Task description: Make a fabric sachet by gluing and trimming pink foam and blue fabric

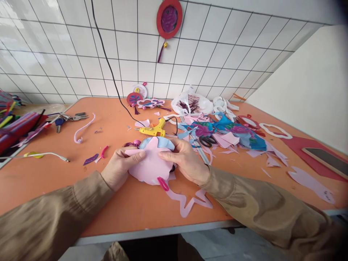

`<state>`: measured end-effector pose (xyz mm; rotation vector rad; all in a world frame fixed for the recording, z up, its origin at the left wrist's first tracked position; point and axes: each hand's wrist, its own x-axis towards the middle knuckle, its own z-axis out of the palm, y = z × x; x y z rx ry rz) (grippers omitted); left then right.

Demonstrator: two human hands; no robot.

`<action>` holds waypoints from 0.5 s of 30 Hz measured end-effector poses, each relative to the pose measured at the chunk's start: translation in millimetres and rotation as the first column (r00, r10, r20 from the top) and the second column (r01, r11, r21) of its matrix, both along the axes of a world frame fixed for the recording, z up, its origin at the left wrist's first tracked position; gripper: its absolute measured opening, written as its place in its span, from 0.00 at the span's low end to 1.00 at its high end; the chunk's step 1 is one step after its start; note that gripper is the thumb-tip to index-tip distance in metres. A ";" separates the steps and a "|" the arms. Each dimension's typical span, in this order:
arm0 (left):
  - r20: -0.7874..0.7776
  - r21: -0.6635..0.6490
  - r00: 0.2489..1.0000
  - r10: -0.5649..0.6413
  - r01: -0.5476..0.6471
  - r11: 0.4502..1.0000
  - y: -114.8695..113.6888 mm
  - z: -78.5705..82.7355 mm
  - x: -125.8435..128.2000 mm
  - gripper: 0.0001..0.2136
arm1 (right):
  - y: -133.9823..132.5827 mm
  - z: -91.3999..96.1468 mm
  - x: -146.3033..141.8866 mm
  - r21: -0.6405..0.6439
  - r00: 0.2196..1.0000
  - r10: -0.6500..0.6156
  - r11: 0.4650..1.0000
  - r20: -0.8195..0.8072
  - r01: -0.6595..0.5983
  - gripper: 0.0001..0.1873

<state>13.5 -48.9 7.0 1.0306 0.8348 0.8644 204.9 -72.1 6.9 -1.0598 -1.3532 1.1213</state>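
Observation:
Both hands hold a pink paper cutout with a scalloped edge above the table. My left hand grips its left side, thumb on top; my right hand pinches the opposite side. Behind it shows the rim of a light blue paper piece. A bright pink fuzzy loop sticks out at the lower edge, and a pink bead is near my left fingers. Beneath lies a jagged pink paper scrap. Just beyond rests a yellow glue gun, its nozzle pointing left.
Paper and floral fabric scraps with scissors cover the right. A plastic bag and finished ornaments stand at the back. Keys and a white cable lie left; a phone lies far right.

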 end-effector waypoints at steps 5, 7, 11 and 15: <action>-0.085 0.102 0.996 0.018 -0.009 0.995 2.8 -0.4 -2.1 0.13 | -0.6 1.8 3.3 -0.027 0.999 0.048 0.998 -0.015 -0.049 0.18; -0.107 0.122 0.994 0.005 0.008 0.992 4.0 -0.1 -3.4 0.13 | -0.4 2.8 4.6 -0.016 1.000 0.025 1.000 0.002 -0.025 0.19; -0.116 0.144 0.993 -0.002 0.019 0.989 4.7 0.5 -4.7 0.12 | 0.3 4.2 5.6 -0.015 1.000 -0.015 1.000 0.018 0.015 0.19; -0.115 0.100 0.993 -0.024 0.036 0.994 4.8 3.1 -5.4 0.12 | -1.2 5.7 4.9 -0.038 1.000 0.016 0.999 -0.013 -0.017 0.19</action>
